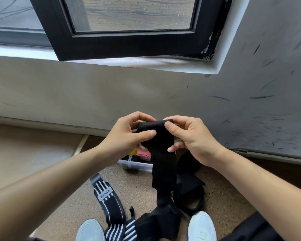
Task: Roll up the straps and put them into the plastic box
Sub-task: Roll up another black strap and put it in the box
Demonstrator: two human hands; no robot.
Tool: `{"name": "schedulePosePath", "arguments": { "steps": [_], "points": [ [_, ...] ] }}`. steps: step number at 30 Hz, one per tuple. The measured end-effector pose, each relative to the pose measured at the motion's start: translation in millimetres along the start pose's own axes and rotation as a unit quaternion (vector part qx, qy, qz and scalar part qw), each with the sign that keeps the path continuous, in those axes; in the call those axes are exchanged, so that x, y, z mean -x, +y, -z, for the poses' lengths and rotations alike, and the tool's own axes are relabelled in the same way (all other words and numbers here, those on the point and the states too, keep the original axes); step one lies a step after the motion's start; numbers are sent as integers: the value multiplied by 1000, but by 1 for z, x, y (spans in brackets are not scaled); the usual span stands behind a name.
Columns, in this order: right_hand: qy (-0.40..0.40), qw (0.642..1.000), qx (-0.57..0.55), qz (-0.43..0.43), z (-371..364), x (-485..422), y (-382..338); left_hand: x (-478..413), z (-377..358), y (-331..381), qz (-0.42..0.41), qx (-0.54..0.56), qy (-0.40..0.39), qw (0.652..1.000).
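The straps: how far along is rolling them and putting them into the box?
Done: a few rolled straps, one pink, lie in the plastic box. In hand: left hand and right hand pinch the top end of a black strap; its roll looks barely started. Left: the striped strap and loose black straps on the floor.

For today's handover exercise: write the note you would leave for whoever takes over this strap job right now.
Hands: left hand and right hand both pinch the top end of the black strap; the rest hangs down unrolled.
Done: some rolled straps sit in the plastic box on the floor.
To do: roll and box this strap, then the striped strap and other black straps on the floor.
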State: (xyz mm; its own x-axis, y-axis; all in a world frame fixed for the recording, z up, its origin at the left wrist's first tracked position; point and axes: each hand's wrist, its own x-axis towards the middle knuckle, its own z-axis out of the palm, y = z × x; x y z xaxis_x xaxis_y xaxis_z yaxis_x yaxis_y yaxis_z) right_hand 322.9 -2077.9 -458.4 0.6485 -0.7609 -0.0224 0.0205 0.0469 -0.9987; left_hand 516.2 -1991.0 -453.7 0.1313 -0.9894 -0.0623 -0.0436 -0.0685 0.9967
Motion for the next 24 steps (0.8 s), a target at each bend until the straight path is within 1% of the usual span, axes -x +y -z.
{"name": "schedulePosePath", "arguments": {
  "steps": [3,6,9,14,18,21,24],
  "points": [
    [8,1000,-2,28,3,0,-1,0,-1,0,56,7,-15,998],
    [10,999,18,50,5,0,0,0,-2,3,71,16,-17,997],
    [2,998,11,55,5,1,2,-1,-3,6,77,11,-11,997],
    [-22,1000,-8,14,5,0,0,-1,0,4,32,-6,33,999],
    [-26,999,-19,-41,1,0,1,1,1,3,2,6,33,999],
    [-13,999,-18,-47,-2,1,1,2,-2,3,-19,-3,26,999],
    [3,999,0,-33,-1,1,1,3,-2,1,-26,-13,30,999]
  ]
}}
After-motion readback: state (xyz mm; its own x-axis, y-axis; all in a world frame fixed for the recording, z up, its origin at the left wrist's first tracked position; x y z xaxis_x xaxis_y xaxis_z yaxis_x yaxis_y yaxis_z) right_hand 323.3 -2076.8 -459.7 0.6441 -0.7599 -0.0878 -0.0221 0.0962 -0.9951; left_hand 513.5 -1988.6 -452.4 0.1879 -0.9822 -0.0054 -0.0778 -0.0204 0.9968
